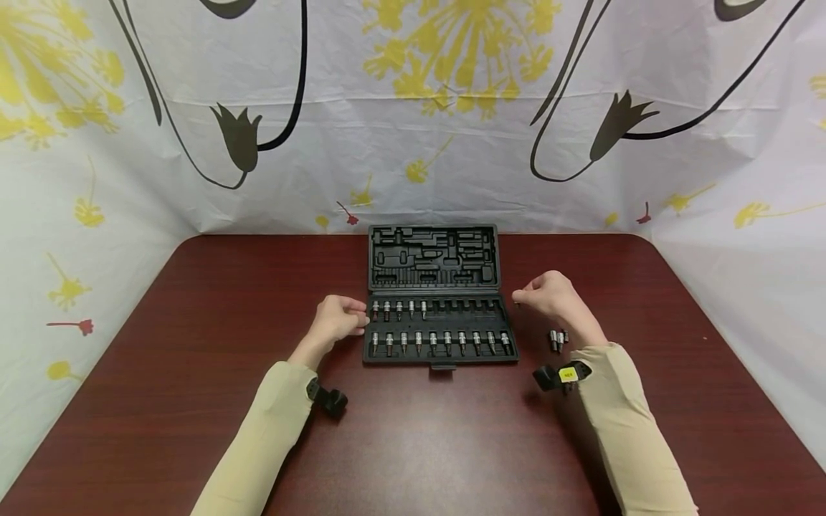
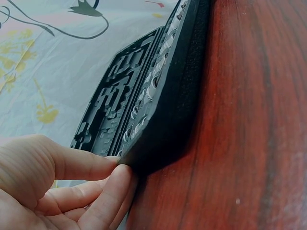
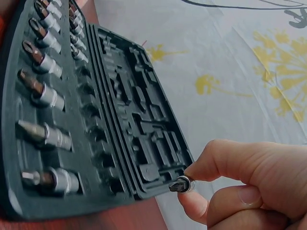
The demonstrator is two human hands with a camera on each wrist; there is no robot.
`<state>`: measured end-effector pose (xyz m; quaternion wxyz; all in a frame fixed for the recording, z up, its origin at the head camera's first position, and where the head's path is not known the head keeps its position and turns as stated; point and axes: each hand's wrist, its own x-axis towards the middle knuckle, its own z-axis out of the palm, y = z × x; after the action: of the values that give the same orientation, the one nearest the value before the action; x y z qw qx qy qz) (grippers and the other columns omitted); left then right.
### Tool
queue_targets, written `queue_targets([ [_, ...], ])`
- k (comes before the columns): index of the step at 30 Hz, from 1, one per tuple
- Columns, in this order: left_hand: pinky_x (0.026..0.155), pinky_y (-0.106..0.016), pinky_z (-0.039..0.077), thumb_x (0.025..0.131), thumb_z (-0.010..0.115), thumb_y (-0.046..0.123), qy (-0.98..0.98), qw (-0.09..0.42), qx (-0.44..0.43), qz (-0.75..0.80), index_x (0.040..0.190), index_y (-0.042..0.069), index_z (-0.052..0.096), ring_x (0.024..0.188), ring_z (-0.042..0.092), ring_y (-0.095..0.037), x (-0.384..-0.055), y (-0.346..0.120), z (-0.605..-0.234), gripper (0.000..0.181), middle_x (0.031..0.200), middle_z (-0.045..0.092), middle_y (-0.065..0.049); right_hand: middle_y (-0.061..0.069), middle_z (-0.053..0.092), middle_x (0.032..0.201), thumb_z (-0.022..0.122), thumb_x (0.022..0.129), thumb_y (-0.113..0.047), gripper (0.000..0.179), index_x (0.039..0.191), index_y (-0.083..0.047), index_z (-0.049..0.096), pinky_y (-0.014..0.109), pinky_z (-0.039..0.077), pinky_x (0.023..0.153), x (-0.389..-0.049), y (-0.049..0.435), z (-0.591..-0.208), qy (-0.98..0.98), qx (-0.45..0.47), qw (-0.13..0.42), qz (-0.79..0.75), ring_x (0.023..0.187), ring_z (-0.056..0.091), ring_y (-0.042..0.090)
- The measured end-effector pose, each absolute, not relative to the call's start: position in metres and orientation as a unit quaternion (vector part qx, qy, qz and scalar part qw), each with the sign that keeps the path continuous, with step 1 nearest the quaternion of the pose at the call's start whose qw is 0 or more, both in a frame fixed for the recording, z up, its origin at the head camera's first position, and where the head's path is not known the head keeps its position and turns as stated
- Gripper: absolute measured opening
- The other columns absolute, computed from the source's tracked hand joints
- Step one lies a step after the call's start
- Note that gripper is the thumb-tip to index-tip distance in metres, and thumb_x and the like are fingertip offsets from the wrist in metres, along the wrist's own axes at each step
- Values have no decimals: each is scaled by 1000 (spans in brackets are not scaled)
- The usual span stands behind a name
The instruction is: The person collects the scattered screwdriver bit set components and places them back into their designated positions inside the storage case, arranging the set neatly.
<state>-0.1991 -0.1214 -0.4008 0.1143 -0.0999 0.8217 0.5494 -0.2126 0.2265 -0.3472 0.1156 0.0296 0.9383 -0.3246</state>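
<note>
An opened black bit socket case [image 1: 442, 324] lies on the table, its lid [image 1: 434, 256] folded back toward the curtain. My left hand [image 1: 338, 317] pinches the left edge of the case between thumb and forefinger, as the left wrist view shows at the corner. Between the thumb and forefinger of my right hand [image 1: 551, 295] is a small silver bit socket [image 3: 182, 184] with a dark tip, held just off the right side of the case. Bit sockets fill the front row [image 3: 48, 136]; in the back row only the left part holds some, with bare slots [image 3: 96, 139] to the right.
Several loose bit sockets [image 1: 558, 340] stand or lie on the table right of the case, close under my right wrist. The dark red wooden table [image 1: 439, 444] meets a white patterned curtain [image 1: 445, 172] at its back and sides.
</note>
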Motion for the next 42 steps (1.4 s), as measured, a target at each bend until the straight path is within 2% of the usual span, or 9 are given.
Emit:
queue_targets([
  [7, 61, -26, 58, 81, 65, -6, 822, 113, -98, 550, 108, -8, 64, 68, 66, -15, -199, -122, -401, 27, 97, 67, -22, -3, 49, 57, 61, 86, -21, 29, 82, 8, 68, 26, 36, 50, -217, 215, -348, 930, 30, 125, -344, 53, 38, 11],
  [10, 61, -26, 58, 81, 65, -7, 820, 113, -98, 552, 107, -9, 64, 68, 66, -15, -199, -122, -401, 27, 96, 67, -22, -2, 49, 58, 62, 86, -21, 28, 83, 5, 67, 27, 37, 51, -218, 210, -347, 928, 34, 132, -347, 53, 38, 12],
  [15, 61, -26, 58, 81, 65, -6, 821, 114, -98, 551, 108, -9, 64, 69, 66, -16, -199, -122, -401, 27, 97, 67, -22, -5, 42, 53, 61, 86, -21, 27, 68, -1, 63, 26, 34, 50, -221, 201, -347, 932, 26, 130, -339, 51, 34, 11],
  [19, 62, -26, 58, 81, 66, -6, 820, 113, -99, 552, 108, -8, 64, 71, 66, -17, -199, -122, -401, 27, 99, 66, -23, -7, 31, 48, 61, 86, -20, 36, 53, -10, 50, 25, 30, 48, -222, 194, -347, 933, 18, 130, -336, 46, 26, 8],
  [22, 62, -26, 58, 81, 66, -6, 820, 112, -102, 551, 108, -8, 64, 73, 66, -18, -200, -121, -401, 27, 100, 66, -23, -7, 27, 47, 61, 86, -19, 40, 50, -14, 44, 24, 26, 46, -223, 190, -348, 930, 15, 130, -343, 45, 22, 8],
  [28, 62, -26, 58, 81, 65, -6, 822, 113, -104, 549, 108, -8, 64, 74, 66, -18, -200, -121, -403, 27, 101, 66, -22, -7, 25, 48, 60, 86, -17, 43, 49, -15, 39, 25, 24, 47, -225, 184, -348, 927, 10, 137, -349, 46, 20, 9],
  [34, 62, -26, 58, 81, 65, -6, 821, 116, -101, 550, 109, -8, 64, 74, 67, -18, -201, -121, -402, 27, 102, 66, -22, -7, 27, 47, 60, 87, -19, 42, 49, -14, 42, 25, 28, 49, -226, 178, -348, 929, 2, 137, -344, 45, 21, 9],
  [42, 62, -26, 58, 81, 66, -6, 821, 117, -105, 548, 108, -7, 64, 75, 67, -18, -200, -122, -402, 27, 101, 66, -21, -7, 30, 45, 60, 86, -18, 43, 47, -15, 41, 24, 27, 48, -226, 167, -345, 928, -15, 139, -346, 44, 23, 9],
])
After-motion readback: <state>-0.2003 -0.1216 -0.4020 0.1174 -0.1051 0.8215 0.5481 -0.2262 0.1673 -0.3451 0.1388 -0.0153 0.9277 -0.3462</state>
